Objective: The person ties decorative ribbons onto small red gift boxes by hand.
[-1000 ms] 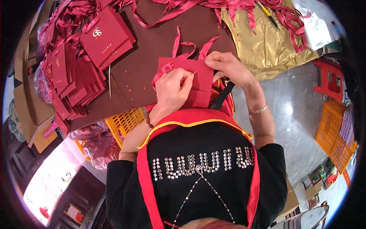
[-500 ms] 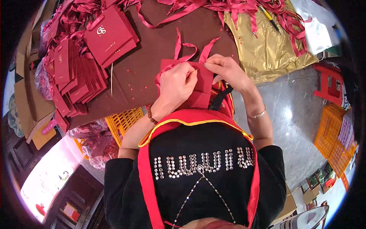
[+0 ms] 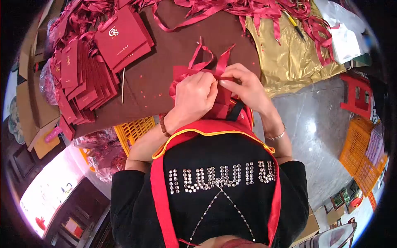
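At the near edge of the brown-covered table, a small dark red paper bag [image 3: 220, 96] lies under my hands, partly covered by them. Its red ribbon [image 3: 223, 60] sticks up in loose ends beyond my fingers. My left hand [image 3: 196, 93] is closed in a pinch on the ribbon over the bag, fingertips turned to the right. Close beside it, the thumb and forefinger of my right hand [image 3: 245, 86] pinch the ribbon too. The fingertips of both hands almost meet, and a short stretch of ribbon shows between them.
Finished-looking red bags [image 3: 124, 39] lie in stacks on the left, by a thin stick [image 3: 123, 85]. Loose ribbons [image 3: 264, 16] spread along the back. A gold sheet [image 3: 285, 62] with a yellow-black pen [image 3: 294, 25] is at right. Orange crates [image 3: 134, 131] stand below the table.
My right hand has come down and left, closer to my left hand, drawing the ribbon across. The bag's upper part is now more covered.
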`<control>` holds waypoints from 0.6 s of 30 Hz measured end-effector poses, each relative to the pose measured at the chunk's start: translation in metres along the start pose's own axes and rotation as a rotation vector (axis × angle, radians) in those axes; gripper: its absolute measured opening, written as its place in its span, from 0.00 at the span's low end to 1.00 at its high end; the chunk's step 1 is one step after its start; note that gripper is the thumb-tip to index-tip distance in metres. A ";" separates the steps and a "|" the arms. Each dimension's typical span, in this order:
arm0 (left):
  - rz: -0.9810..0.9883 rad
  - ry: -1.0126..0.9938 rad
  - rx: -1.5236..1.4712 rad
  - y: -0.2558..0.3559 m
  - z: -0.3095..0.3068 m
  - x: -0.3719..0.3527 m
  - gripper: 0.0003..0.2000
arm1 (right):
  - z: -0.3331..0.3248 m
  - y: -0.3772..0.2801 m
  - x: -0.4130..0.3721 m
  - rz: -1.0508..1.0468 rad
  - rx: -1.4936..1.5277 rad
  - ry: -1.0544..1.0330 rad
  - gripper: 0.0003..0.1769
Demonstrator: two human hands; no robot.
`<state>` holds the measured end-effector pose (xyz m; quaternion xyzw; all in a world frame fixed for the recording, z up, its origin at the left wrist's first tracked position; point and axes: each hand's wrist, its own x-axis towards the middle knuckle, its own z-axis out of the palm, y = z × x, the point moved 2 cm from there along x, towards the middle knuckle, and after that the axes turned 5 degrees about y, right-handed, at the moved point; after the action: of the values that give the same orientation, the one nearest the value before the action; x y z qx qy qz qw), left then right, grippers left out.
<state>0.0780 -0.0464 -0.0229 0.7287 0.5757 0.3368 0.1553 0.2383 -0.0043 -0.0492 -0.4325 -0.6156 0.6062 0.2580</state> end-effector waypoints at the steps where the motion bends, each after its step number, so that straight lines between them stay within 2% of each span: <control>1: 0.000 0.004 0.003 0.000 -0.002 -0.001 0.05 | 0.001 0.000 -0.002 -0.004 -0.001 -0.002 0.08; 4: 0.075 -0.006 0.088 -0.002 -0.014 0.000 0.04 | 0.002 -0.002 -0.004 -0.036 -0.005 0.034 0.09; 6: 0.117 0.073 0.097 -0.003 -0.029 0.012 0.04 | 0.002 -0.008 -0.006 -0.057 -0.117 0.048 0.11; 7: 0.019 -0.004 0.068 -0.008 -0.032 0.016 0.04 | 0.003 -0.008 -0.006 -0.059 -0.118 0.047 0.11; 10: -0.065 -0.328 -0.080 -0.022 -0.041 0.033 0.06 | 0.006 -0.014 -0.007 -0.191 -0.232 0.094 0.13; 11: -0.064 -0.326 -0.076 -0.026 -0.042 0.037 0.06 | 0.006 -0.017 -0.009 -0.157 -0.237 0.107 0.14; 13: 0.053 -0.459 -0.172 -0.030 -0.041 0.042 0.08 | 0.008 -0.016 -0.009 -0.124 -0.239 0.122 0.15; 15: 0.098 -0.481 -0.133 -0.028 -0.040 0.043 0.10 | 0.009 -0.014 -0.009 -0.307 -0.360 0.173 0.16; 16: 0.144 -0.500 -0.095 -0.026 -0.038 0.044 0.13 | 0.008 -0.017 -0.010 -0.308 -0.362 0.176 0.16; 18: 0.131 -0.525 -0.088 -0.022 -0.035 0.044 0.14 | 0.008 -0.022 -0.011 -0.173 -0.310 0.138 0.16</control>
<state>0.0433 -0.0045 0.0027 0.8192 0.4524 0.1704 0.3085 0.2319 -0.0154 -0.0266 -0.4530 -0.7172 0.4485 0.2814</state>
